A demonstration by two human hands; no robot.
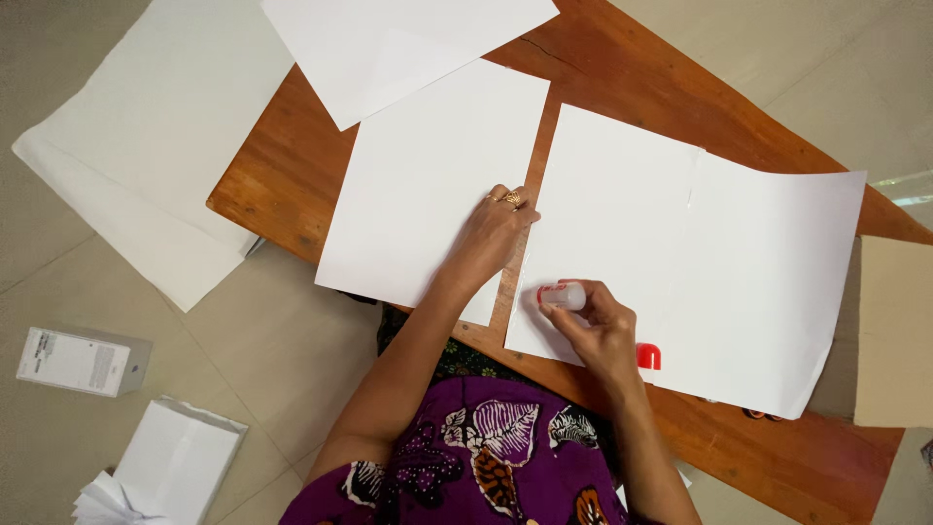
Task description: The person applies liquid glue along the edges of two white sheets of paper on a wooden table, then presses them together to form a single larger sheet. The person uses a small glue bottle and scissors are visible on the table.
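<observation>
Even soft daylight, faint shadows, sharp overall.

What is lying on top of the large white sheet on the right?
On the large white sheet lie a red cap and the right hand holding a glue stick. The table under the sheet is covered.

Your left hand rests on the right edge of the middle sheet; your right hand holds the glue stick on the left edge of the large sheet, with the cap just beside that hand on the same sheet. All lie on the wooden table. A third sheet overlaps the middle sheet's far corner. On the floor to your left lie a big paper sheet, a small box and a paper bag.
</observation>
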